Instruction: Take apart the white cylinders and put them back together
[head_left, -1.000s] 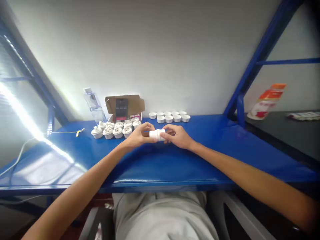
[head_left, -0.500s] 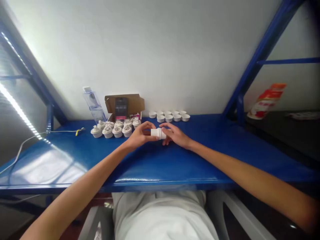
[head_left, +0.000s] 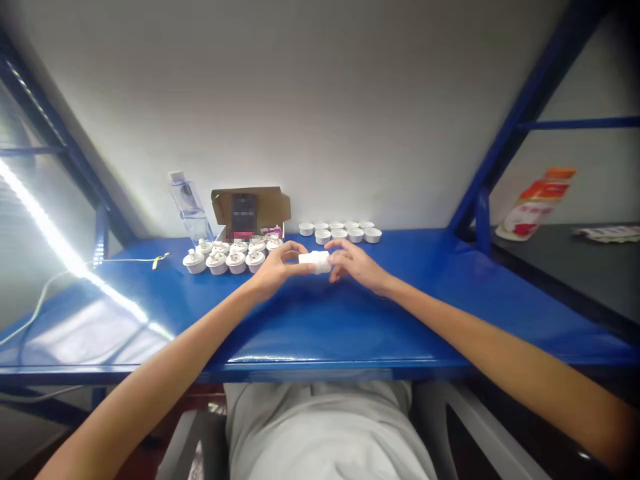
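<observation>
A white round plastic fitting [head_left: 314,261], lying sideways with a raised ring around its middle, is held between my two hands just above the blue table. My left hand [head_left: 281,268] is closed on its left end, thumb along the near side. At the right end, the bent fingers of my right hand [head_left: 351,265] close on it; the fingertips partly cover that end. Just left of my left hand stand several white plastic fittings [head_left: 236,262] with knobbed, dark-specked tops. Beyond my right hand sit several white open-topped round cups [head_left: 355,235] in two rows.
An open cardboard box [head_left: 274,203] with a dark phone-like device [head_left: 243,212] stands at the back, beside a tilted clear bottle [head_left: 190,207]. A white cable [head_left: 120,261] crosses the left side. Blue frame posts [head_left: 483,220] rise on both sides; a red-and-white bottle [head_left: 536,203] stands right.
The fitting has shifted slightly left and up between my hands. My right fingers have moved along its right end and changed their curl. The wall looks darker.
</observation>
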The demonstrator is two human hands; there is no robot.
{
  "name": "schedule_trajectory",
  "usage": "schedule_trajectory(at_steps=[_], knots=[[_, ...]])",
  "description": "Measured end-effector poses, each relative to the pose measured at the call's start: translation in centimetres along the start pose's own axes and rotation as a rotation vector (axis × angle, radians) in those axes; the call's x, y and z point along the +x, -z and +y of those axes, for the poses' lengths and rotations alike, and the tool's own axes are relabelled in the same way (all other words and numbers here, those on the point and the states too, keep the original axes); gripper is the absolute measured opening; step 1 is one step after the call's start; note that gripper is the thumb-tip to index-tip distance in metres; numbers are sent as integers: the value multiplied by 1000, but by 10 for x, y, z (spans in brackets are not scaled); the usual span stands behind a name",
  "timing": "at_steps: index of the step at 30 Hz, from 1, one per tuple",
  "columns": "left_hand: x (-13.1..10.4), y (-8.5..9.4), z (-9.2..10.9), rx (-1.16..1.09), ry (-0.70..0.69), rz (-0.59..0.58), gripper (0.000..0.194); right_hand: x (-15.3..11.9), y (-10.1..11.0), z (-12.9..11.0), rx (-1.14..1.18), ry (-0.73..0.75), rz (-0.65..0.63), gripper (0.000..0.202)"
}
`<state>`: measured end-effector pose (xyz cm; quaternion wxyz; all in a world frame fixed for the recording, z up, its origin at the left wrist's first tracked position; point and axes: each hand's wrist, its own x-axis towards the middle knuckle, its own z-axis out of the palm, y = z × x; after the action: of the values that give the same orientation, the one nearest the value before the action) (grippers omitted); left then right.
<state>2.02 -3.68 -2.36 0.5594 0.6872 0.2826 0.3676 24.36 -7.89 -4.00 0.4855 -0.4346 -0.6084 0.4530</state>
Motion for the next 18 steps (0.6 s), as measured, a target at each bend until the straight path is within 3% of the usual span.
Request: schedule_trajectory(at_steps=[10,14,18], knots=[[1,-2,-3,20,-19,0,43,-3,0,-2,49,-20,-94,48],[0,-3,-4,41,-6,-19,43,1,3,1,-29,-58,-60,33],[0,-5,-7,154,-87,15,47,8,4,8,-31,-90,-48,29]])
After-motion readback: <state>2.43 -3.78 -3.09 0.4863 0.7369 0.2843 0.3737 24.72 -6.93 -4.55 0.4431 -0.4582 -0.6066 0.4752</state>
